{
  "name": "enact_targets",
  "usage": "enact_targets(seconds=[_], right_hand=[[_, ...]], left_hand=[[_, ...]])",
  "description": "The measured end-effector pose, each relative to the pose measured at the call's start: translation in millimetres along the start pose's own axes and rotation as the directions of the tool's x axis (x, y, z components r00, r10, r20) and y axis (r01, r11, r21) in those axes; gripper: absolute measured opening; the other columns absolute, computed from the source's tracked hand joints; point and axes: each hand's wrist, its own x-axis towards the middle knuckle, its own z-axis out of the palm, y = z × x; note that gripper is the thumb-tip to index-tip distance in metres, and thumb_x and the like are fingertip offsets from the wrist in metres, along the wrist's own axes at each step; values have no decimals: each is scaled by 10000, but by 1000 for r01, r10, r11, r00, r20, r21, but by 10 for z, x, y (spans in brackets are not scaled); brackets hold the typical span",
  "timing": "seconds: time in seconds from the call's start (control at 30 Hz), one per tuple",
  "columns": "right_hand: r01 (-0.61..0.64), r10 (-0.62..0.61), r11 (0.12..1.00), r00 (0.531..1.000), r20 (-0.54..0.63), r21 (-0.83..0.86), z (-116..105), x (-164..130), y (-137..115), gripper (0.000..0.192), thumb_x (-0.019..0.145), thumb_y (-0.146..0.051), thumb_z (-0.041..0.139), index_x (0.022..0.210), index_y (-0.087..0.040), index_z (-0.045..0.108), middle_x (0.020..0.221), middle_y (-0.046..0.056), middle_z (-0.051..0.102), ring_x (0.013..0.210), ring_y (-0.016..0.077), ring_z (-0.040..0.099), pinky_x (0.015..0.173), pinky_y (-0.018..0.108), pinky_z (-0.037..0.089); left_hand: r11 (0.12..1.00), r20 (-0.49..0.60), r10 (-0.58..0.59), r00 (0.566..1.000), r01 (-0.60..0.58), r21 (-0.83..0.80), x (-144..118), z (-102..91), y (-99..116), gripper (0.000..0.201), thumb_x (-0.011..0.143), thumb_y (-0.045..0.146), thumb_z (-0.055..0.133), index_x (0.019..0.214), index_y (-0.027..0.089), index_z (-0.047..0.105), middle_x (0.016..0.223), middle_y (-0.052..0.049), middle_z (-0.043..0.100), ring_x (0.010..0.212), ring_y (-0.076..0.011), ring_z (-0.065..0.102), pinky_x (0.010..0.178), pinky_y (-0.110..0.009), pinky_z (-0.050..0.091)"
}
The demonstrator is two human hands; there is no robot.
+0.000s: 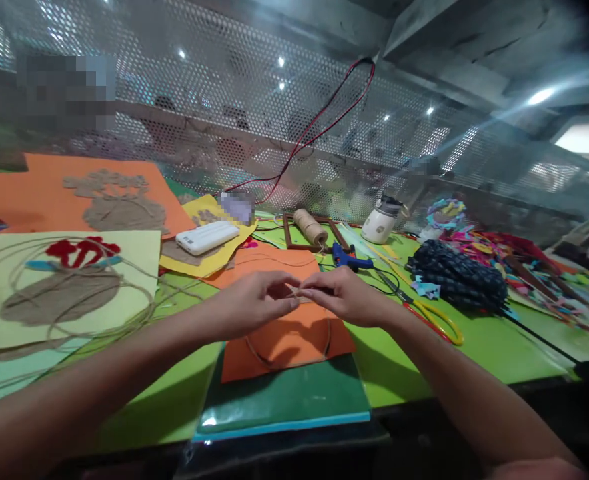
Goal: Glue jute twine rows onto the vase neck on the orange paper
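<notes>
My left hand (257, 301) and my right hand (341, 293) meet fingertip to fingertip above an orange sheet (284, 340). Both pinch a thin piece of jute twine (297, 291) between thumb and fingers. A loop of twine lies on the orange sheet below my hands. The orange sheet rests on a dark green pad (284, 400) at the near edge of the green table (474, 347).
Scissors with yellow handles (431, 317) lie right of my hands. A blue glue gun (349, 259), a twine spool (310, 227), a wooden frame, a white jar (381, 220), a dark patterned cloth (457, 277), a white power bank (207, 237) and craft sheets with twine shapes (59, 287) surround them. A perforated metal screen stands behind.
</notes>
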Motion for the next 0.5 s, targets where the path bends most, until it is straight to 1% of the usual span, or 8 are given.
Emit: enact_targets(seconds=[0.03, 0.1, 0.17, 0.2, 0.27, 0.33, 0.43, 0.5], right_hand=[[-9, 9, 1000, 1000, -14, -6, -23, -16, 14, 330, 1044, -354, 556, 1042, -125, 794, 843, 83, 768, 703, 158, 610, 674, 268, 398], [-44, 44, 999, 999, -9, 3, -57, -53, 73, 345, 1038, -375, 557, 1011, -124, 792, 822, 77, 751, 701, 158, 600, 668, 268, 398], [-81, 79, 996, 996, 35, 46, -75, -88, 154, 369, 1033, -399, 550, 981, -117, 783, 792, 62, 716, 697, 152, 571, 665, 266, 403], [-95, 90, 992, 994, 65, 78, -81, -102, 197, 384, 1032, -412, 544, 963, -113, 776, 772, 50, 689, 689, 146, 549, 663, 263, 404], [-123, 105, 982, 987, 121, 145, -97, -121, 281, 409, 1030, -441, 543, 957, -106, 768, 746, 28, 640, 674, 132, 508, 648, 257, 398], [-171, 141, 963, 978, 151, 208, -124, -131, 364, 430, 1012, -483, 577, 1017, -100, 771, 731, 11, 607, 656, 122, 484, 616, 251, 380], [-274, 246, 907, 961, 126, 319, -164, -143, 495, 479, 931, -537, 692, 1113, -100, 769, 680, -22, 556, 606, 110, 454, 556, 244, 343], [-318, 307, 861, 947, 93, 397, -165, -154, 575, 480, 866, -537, 763, 1078, -106, 772, 647, -34, 546, 570, 103, 450, 533, 241, 344]], left_hand=[[997, 56, -2, 998, 6, -73, 51, 54, -2, 585, 820, 623, 620, 1209, 195, 703, 842, -58, 773, 678, -193, 642, 572, -285, 458], [989, 86, -28, 996, 40, -145, 107, 90, -67, 556, 821, 639, 627, 1126, 182, 713, 597, 20, 632, 518, -148, 514, 491, -258, 370], [988, 43, -67, 997, 72, -134, 118, 49, -156, 499, 815, 635, 621, 984, 178, 731, 502, 58, 510, 459, -118, 407, 462, -246, 305], [990, 25, -85, 996, 88, -115, 117, 12, -194, 482, 814, 630, 612, 930, 178, 735, 492, 58, 495, 454, -112, 385, 459, -244, 289], [992, 6, -109, 994, 109, -60, 123, -63, -252, 473, 818, 615, 584, 904, 181, 753, 492, 48, 513, 456, -111, 383, 461, -244, 284], [994, -30, -103, 994, 104, 31, 151, -111, -300, 473, 827, 593, 553, 908, 185, 779, 495, 39, 535, 467, -117, 404, 473, -244, 296], [975, -80, -37, 996, 54, 217, 206, -112, -406, 461, 852, 545, 514, 878, 189, 807, 563, 4, 642, 524, -132, 511, 517, -244, 343], [942, -73, 24, 997, 2, 337, 221, -77, -510, 474, 897, 517, 479, 914, 191, 823, 696, -37, 758, 614, -160, 625, 579, -254, 401]])
